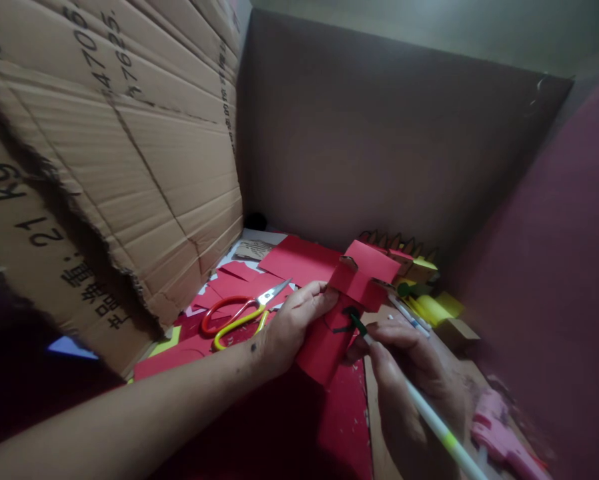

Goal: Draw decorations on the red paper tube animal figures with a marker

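My left hand (pixel 284 333) is closed around the left side of a red paper tube (pixel 324 340), which leans to the right. Folded red card flaps (pixel 362 270) with cut edges of brown cardboard sit at its upper end. Between the fingers of my right hand (pixel 414 387) is a slim white paintbrush (pixel 432 420) with a yellow-green band. Its dark green tip touches the tube's face, where dark curved marks show. Scissors (pixel 244 313) with red and yellow handles lie open just left of my left hand, on red paper pieces.
A tall cardboard sheet (pixel 179 153) stands at the left, and a grey-brown panel (pixel 379 133) closes the back. Red paper (pixel 299 260) lies behind my hands. Yellow paper rolls (pixel 437 307) and white pens (pixel 409 313) are at the right, with a pink glue gun (pixel 502 430) nearer me.
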The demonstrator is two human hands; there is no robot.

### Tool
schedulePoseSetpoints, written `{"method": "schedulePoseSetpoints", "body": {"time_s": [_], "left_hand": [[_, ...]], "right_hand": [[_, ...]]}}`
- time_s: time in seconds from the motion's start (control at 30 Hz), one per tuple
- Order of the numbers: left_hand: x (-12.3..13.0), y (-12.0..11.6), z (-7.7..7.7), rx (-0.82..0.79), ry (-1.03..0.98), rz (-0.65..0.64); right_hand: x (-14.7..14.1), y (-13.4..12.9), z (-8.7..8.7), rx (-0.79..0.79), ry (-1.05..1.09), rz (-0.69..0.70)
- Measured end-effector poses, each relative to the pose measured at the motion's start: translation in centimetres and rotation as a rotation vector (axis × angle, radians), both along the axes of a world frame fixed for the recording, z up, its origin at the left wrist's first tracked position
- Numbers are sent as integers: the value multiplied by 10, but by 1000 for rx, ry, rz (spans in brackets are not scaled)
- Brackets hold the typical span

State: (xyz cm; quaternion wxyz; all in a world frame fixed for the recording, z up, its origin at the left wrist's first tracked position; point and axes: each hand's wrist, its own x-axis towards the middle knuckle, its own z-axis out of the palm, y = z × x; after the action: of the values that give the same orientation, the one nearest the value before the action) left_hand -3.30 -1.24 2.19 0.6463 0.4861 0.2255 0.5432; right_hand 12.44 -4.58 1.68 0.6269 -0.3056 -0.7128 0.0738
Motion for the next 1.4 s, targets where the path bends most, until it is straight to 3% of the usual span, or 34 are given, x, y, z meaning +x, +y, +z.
{"method": "schedulePoseSetpoints", "body": {"time_s": [0.3,0.5,0.7,0.87,1.1,1.2,1.4], "left_hand": [[0,0,1,20,-1,20],[-1,-1,4,17,17,29],[0,-1,2,3,-14,-22],[0,-1,4,-8,-24,6],[-1,-2,5,-17,-40,-26],[-1,-2,6,-13,-31,5],[0,-1,5,7,-40,-1]], "right_hand": [[-2,-3,0,-5,15,68],[-1,-1,1,14,-17,-10],[0,-1,-3,16,-43,51],[1,-2,-1,37,-72,-15],[-5,-1,-6,-15,27,89],[-7,-1,-7,-30,122,72],[-1,0,-5,8,-28,50]]}}
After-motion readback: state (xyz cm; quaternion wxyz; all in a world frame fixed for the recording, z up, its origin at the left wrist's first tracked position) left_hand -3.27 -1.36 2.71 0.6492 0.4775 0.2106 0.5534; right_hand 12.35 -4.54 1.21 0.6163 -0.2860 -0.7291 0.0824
